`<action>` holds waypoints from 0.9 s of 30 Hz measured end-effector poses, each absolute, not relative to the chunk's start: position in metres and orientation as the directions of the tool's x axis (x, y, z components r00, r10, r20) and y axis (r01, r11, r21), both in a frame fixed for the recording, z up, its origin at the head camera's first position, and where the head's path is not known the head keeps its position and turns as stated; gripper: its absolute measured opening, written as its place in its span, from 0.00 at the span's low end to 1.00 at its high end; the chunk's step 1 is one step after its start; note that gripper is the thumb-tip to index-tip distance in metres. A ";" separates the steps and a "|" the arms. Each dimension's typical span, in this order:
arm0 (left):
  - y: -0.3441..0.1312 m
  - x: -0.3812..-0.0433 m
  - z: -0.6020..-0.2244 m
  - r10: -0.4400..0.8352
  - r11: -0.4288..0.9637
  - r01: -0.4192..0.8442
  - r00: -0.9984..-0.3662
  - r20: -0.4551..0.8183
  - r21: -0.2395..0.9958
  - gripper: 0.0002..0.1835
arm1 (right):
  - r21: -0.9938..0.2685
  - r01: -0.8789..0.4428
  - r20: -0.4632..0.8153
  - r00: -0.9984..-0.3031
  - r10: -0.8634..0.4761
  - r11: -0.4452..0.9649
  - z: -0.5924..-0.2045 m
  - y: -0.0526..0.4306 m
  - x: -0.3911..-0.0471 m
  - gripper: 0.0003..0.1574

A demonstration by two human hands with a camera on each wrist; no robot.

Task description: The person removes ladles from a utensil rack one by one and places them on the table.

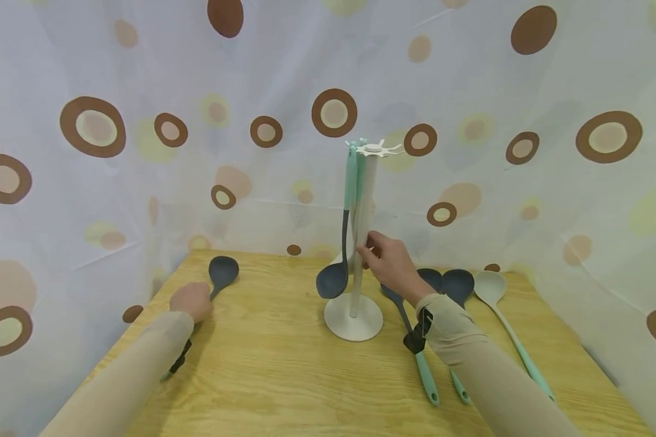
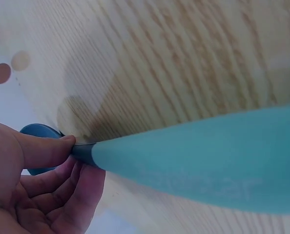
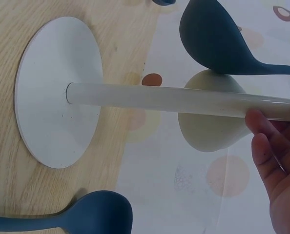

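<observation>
Left hand [image 1: 191, 301]: over the left side of the wooden table [image 1: 262, 364], thumb and fingers pinching the neck of a dark ladle [image 1: 223, 271], bowl pointing away, green handle towards the person

Hanging dark ladle [image 1: 331, 281]: suspended by its green handle from the stand's top, bowl low beside the pole

Pale-bowled utensil [image 3: 203, 134]: behind the pole, partly hidden

White stand [image 1: 353, 325]: upright on its round base, hooked ring on top

Right hand [image 1: 389, 264]: thumb and fingers gripping the pole

Three dark utensils [image 1: 458, 285]: lying near and partly under the right forearm

Pale ladle [image 1: 490, 286]: farthest right on the table, green handle towards the person
</observation>
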State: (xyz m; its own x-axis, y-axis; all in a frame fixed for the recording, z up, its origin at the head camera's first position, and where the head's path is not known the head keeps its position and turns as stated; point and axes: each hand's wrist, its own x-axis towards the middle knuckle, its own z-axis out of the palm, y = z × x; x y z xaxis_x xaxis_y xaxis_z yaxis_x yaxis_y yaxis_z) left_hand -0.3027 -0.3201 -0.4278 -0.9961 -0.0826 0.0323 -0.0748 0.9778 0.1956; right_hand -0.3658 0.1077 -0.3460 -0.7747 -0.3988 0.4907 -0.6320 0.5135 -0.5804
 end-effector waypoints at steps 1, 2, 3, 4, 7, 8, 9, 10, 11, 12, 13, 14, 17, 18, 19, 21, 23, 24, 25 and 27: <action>-0.320 -0.303 -0.428 -0.085 0.978 -0.078 -0.996 0.029 0.194 0.06 | -0.582 -0.633 0.490 -0.774 -0.401 0.511 -0.346 0.108 -0.365 0.14; -0.320 -0.302 -0.428 -0.086 0.978 -0.079 -0.996 0.029 0.192 0.06 | -0.584 -0.632 0.487 -0.775 -0.403 0.510 -0.346 0.107 -0.365 0.14; -0.320 -0.303 -0.428 -0.089 0.978 -0.082 -0.996 0.028 0.189 0.06 | -0.584 -0.632 0.485 -0.775 -0.405 0.509 -0.345 0.107 -0.365 0.14; -0.320 -0.303 -0.428 -0.091 0.978 -0.085 -0.995 0.026 0.188 0.06 | -0.585 -0.632 0.484 -0.775 -0.406 0.508 -0.345 0.107 -0.365 0.15; -0.320 -0.303 -0.429 -0.085 0.979 -0.077 -0.996 0.031 0.191 0.05 | -0.581 -0.632 0.487 -0.775 -0.402 0.513 -0.344 0.107 -0.364 0.14; -0.321 -0.303 -0.429 -0.079 0.979 -0.072 -0.996 0.034 0.190 0.05 | -0.580 -0.631 0.488 -0.776 -0.400 0.516 -0.344 0.107 -0.364 0.13; -0.321 -0.302 -0.429 -0.077 0.979 -0.070 -0.997 0.029 0.190 0.05 | -0.579 -0.630 0.487 -0.776 -0.400 0.518 -0.343 0.107 -0.363 0.13; -0.321 -0.302 -0.429 -0.073 0.979 -0.067 -0.997 0.024 0.193 0.06 | -0.578 -0.629 0.486 -0.777 -0.400 0.520 -0.343 0.107 -0.363 0.13; -0.321 -0.302 -0.429 -0.071 0.979 -0.067 -0.997 0.017 0.193 0.06 | -0.577 -0.626 0.482 -0.779 -0.401 0.524 -0.342 0.107 -0.362 0.13; -0.320 -0.301 -0.429 -0.071 0.979 -0.068 -0.997 0.008 0.192 0.06 | -0.577 -0.621 0.475 -0.783 -0.401 0.531 -0.342 0.107 -0.362 0.13; -0.320 -0.300 -0.428 -0.073 0.980 -0.072 -0.997 0.003 0.188 0.06 | -0.576 -0.617 0.469 -0.787 -0.401 0.537 -0.342 0.106 -0.362 0.13; -0.320 -0.299 -0.428 -0.076 0.980 -0.075 -0.997 -0.002 0.184 0.06 | -0.573 -0.610 0.461 -0.792 -0.400 0.547 -0.341 0.105 -0.361 0.13; -0.314 -0.296 -0.425 -0.082 0.986 -0.081 -0.997 0.004 0.144 0.07 | -0.561 -0.586 0.440 -0.809 -0.389 0.584 -0.338 0.102 -0.360 0.15; -0.311 -0.295 -0.424 -0.080 0.990 -0.077 -0.997 0.021 0.122 0.07 | -0.558 -0.578 0.435 -0.815 -0.383 0.596 -0.337 0.101 -0.359 0.15; -0.307 -0.295 -0.422 -0.077 0.992 -0.073 -0.996 0.040 0.103 0.08 | -0.554 -0.571 0.431 -0.820 -0.377 0.606 -0.336 0.100 -0.358 0.16; -0.296 -0.294 -0.418 -0.069 0.995 -0.062 -0.994 0.084 0.079 0.07 | -0.548 -0.554 0.424 -0.830 -0.363 0.627 -0.333 0.099 -0.356 0.16; -0.283 -0.296 -0.415 -0.051 0.996 -0.040 -0.990 0.134 0.078 0.10 | -0.540 -0.540 0.419 -0.838 -0.350 0.645 -0.330 0.097 -0.355 0.16; -0.275 -0.298 -0.414 -0.039 0.996 -0.025 -0.987 0.158 0.089 0.12 | -0.537 -0.533 0.417 -0.841 -0.344 0.654 -0.329 0.097 -0.354 0.15; -0.267 -0.299 -0.413 -0.026 0.995 -0.008 -0.984 0.177 0.100 0.15 | -0.534 -0.528 0.415 -0.844 -0.339 0.661 -0.329 0.096 -0.353 0.15; -0.250 -0.302 -0.410 0.004 0.991 0.032 -0.977 0.214 0.128 0.18 | -0.527 -0.516 0.410 -0.850 -0.330 0.675 -0.327 0.095 -0.352 0.15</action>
